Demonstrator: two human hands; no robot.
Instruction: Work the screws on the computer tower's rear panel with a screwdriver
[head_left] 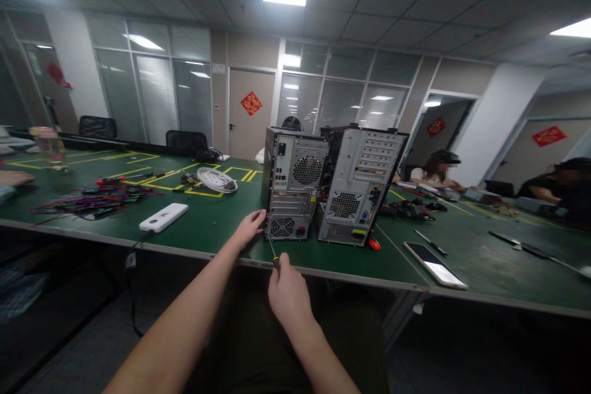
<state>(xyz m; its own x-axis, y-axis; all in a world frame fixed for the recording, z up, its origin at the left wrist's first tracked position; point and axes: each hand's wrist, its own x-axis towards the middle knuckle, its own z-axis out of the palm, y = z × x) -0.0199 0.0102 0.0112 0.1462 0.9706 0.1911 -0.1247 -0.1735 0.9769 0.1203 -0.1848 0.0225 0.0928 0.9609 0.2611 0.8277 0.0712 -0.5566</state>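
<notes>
Office room, ceiling panel lights, glass partitions and a door with a red ornament at the back. Long green table [217, 221] runs across mid frame.

Just left of centre, a grey computer case [295, 181] stands upright near the front table edge, rear panel towards the camera. Second case [360, 184] stands just beside it on the right, also upright and turned a bit outward.

Left hand [252, 228] has its fingers loose and spread, with the tips touching the lower left corner of the grey computer case. Right hand [289, 292] is below the table edge, fist closed around the handle of a screwdriver [273, 252]. Its shaft points up at the bottom of the case's rear panel; cannot tell whether the tip touches.

Left part of the table: white device [164, 217] with a cable, coloured wires [92, 200], white mesh dish [217, 180]. Right part: phone [436, 265] lying flat. Two people sit at the far right.
</notes>
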